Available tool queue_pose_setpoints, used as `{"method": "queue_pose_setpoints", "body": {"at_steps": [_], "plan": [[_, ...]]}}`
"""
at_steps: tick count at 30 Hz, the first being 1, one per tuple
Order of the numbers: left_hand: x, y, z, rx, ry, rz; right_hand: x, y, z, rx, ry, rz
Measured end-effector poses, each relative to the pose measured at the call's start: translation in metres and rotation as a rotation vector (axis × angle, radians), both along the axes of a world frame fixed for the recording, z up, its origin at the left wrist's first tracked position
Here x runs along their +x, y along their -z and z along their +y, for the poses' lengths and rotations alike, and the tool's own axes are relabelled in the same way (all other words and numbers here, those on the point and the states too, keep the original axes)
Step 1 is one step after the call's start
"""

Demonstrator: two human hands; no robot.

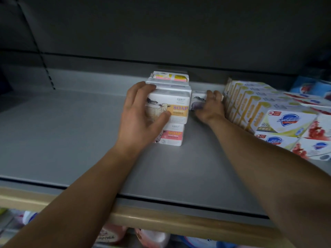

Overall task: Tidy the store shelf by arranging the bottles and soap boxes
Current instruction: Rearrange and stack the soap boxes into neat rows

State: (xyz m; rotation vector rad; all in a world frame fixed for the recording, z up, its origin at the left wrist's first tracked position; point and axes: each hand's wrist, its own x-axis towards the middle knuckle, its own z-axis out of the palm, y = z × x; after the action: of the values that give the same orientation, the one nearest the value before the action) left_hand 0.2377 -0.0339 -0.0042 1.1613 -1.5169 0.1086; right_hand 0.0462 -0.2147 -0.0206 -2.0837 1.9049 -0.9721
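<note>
A stack of white soap boxes stands mid-shelf. The top front one, a sheep soap box (176, 107) with an orange label, is gripped by my left hand (141, 113), thumb across its front. Under it sits a box with a pink label (172, 136). More of these boxes (170, 77) are stacked behind. To the right, my right hand (210, 107) holds a small purple-labelled soap box (197, 101) standing on the shelf (71, 136), between the stack and the yellow-and-white boxes. Its label is blurred.
Rows of yellow-and-white soap boxes (254, 102) and red-patterned ones (317, 138) fill the shelf's right side. Blue packs (308, 85) stand at the far right back. Bottles (154, 238) show on the lower shelf below the beige front rail (161, 221).
</note>
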Motion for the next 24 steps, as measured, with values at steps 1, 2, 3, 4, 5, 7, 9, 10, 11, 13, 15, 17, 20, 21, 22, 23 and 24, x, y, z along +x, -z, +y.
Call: {"method": "queue_pose_setpoints", "body": {"at_steps": [1,2,3,4,5,7,9,10,11,13,15,17,20,21,22,23,24], "plan": [[0.000,0.000,-0.001,-0.002,0.003,0.001,0.000,0.000,-0.004,0.005,0.010,0.008],[0.001,0.001,-0.001,-0.003,0.005,0.003,-0.001,0.001,-0.008,0.011,0.022,0.014],[0.002,0.001,-0.002,-0.004,0.007,0.005,-0.002,0.000,-0.012,0.019,0.035,0.017],[0.002,0.002,-0.002,-0.005,0.010,0.007,-0.003,-0.001,-0.015,0.030,0.045,0.019],[0.002,0.002,-0.002,-0.006,0.016,0.008,-0.004,-0.002,-0.018,0.046,0.048,0.022],[0.002,0.003,-0.002,-0.010,0.024,0.010,-0.005,-0.005,-0.021,0.090,0.047,0.023],[0.002,0.002,-0.002,-0.012,0.024,0.017,-0.004,-0.006,-0.020,0.115,0.049,-0.009],[0.002,0.002,-0.002,-0.012,0.022,0.019,-0.003,-0.004,-0.018,0.103,0.046,-0.044],[0.002,0.002,-0.002,-0.011,0.018,0.020,-0.001,-0.002,-0.016,0.068,0.032,-0.076],[0.001,0.002,-0.001,-0.010,0.015,0.024,-0.001,0.003,-0.011,0.009,-0.018,-0.068],[0.001,0.003,-0.001,-0.014,0.017,0.017,-0.003,0.005,-0.008,0.052,-0.051,0.013],[0.001,0.004,-0.002,-0.010,0.014,0.011,-0.003,0.003,-0.008,0.120,-0.050,0.074],[0.002,0.003,-0.002,0.001,0.010,0.015,-0.003,-0.008,-0.006,0.189,-0.048,0.084],[0.002,0.003,-0.001,0.002,0.005,0.010,-0.003,-0.012,-0.003,0.215,-0.059,0.069],[0.002,0.003,0.000,0.003,-0.001,0.006,-0.004,-0.015,0.002,0.232,-0.074,0.038],[0.003,0.002,0.001,0.008,-0.004,0.016,-0.005,-0.018,0.008,0.224,-0.091,-0.013],[0.004,0.002,0.002,0.020,-0.006,0.052,-0.005,-0.021,0.016,0.185,-0.101,-0.079]]}}
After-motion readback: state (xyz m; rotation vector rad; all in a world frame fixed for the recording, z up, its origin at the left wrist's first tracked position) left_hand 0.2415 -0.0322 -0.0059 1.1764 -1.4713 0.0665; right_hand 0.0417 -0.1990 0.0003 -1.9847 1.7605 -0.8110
